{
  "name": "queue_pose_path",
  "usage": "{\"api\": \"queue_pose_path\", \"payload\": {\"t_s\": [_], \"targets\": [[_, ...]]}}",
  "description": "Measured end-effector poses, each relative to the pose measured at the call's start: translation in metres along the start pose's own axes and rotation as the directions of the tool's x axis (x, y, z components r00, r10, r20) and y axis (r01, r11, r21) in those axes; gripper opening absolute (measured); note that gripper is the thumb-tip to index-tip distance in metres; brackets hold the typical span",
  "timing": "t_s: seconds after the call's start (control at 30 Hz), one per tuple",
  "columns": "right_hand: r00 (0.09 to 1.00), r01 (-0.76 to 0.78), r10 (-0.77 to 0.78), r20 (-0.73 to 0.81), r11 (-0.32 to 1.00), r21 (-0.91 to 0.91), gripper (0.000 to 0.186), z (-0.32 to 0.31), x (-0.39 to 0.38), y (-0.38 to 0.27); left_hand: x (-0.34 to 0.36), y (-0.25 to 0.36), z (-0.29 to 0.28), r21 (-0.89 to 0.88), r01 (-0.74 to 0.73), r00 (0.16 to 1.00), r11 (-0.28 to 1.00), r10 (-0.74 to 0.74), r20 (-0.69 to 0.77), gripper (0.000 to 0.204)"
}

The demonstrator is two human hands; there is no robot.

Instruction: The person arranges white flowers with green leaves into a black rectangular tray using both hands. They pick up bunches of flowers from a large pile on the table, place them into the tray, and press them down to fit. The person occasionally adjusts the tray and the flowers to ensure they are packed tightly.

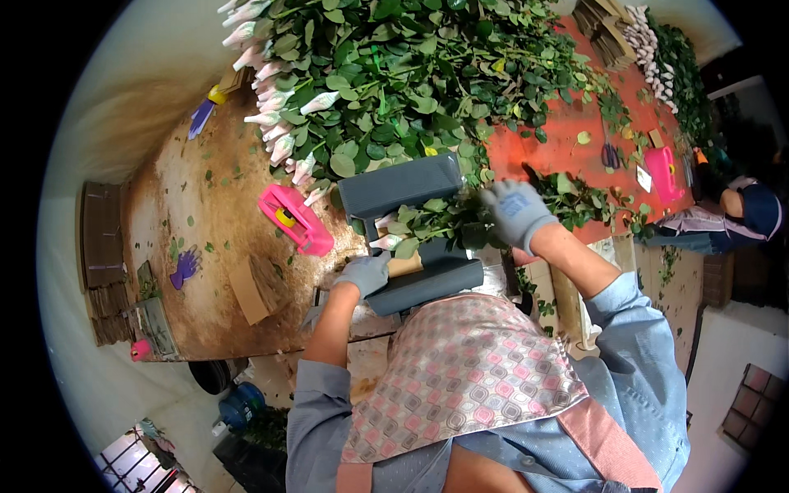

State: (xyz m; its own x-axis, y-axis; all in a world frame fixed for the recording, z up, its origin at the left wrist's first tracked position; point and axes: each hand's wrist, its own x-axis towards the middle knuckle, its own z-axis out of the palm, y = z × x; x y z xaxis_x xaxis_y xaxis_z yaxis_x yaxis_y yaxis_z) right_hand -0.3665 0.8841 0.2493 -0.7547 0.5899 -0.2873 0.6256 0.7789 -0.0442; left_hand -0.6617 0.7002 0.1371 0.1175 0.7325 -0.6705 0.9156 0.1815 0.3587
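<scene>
My left hand (366,274), in a grey glove, is at the left edge of a tan cardboard sheet (406,265), its fingers closed on that edge. The cardboard lies in a dark grey trough-shaped stand (400,186) with two padded sides. A few pale rosebuds (386,241) rest over the cardboard, their leafy stems (444,220) running right. My right hand (518,215), also gloved, is closed around leafy stems at the stand's right end; its fingertips are partly hidden by leaves.
A large pile of roses (394,82) with netted buds covers the far table. Left of the stand are a pink tape dispenser (296,220), folded cardboard (259,289) and purple gloves (185,268). Scissors (610,156) and another pink dispenser (664,174) lie right, near another person (731,215).
</scene>
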Motion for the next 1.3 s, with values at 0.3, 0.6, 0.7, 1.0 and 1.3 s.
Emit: {"api": "queue_pose_path", "payload": {"t_s": [0.3,0.6,0.7,1.0,1.3], "targets": [[0.894,0.392,-0.444,0.064,0.843,0.369,0.032,0.073,0.101,-0.103,-0.013,-0.007,-0.021,-0.142,-0.187,0.982,0.972,0.185,-0.025,0.041],[0.806,0.425,-0.577,0.132,0.719,0.550,0.029,0.099,0.085,-0.106,-0.030,-0.025,-0.005,-0.470,-0.162,0.962,0.867,0.034,-0.270,0.030],[0.811,0.412,-0.565,0.150,0.735,0.539,0.031,0.100,0.082,-0.105,-0.016,-0.019,-0.004,-0.266,-0.225,0.954,0.937,0.156,-0.255,0.028],[0.806,0.427,-0.578,0.126,0.716,0.553,0.032,0.107,0.088,-0.109,-0.028,-0.023,-0.002,0.063,-0.267,0.897,0.962,0.272,-0.349,0.016],[0.783,0.526,-0.611,0.118,0.751,0.399,0.030,0.113,0.090,-0.116,-0.154,-0.058,0.013,0.301,0.355,0.910,0.885,-0.401,0.106,0.028]]}}
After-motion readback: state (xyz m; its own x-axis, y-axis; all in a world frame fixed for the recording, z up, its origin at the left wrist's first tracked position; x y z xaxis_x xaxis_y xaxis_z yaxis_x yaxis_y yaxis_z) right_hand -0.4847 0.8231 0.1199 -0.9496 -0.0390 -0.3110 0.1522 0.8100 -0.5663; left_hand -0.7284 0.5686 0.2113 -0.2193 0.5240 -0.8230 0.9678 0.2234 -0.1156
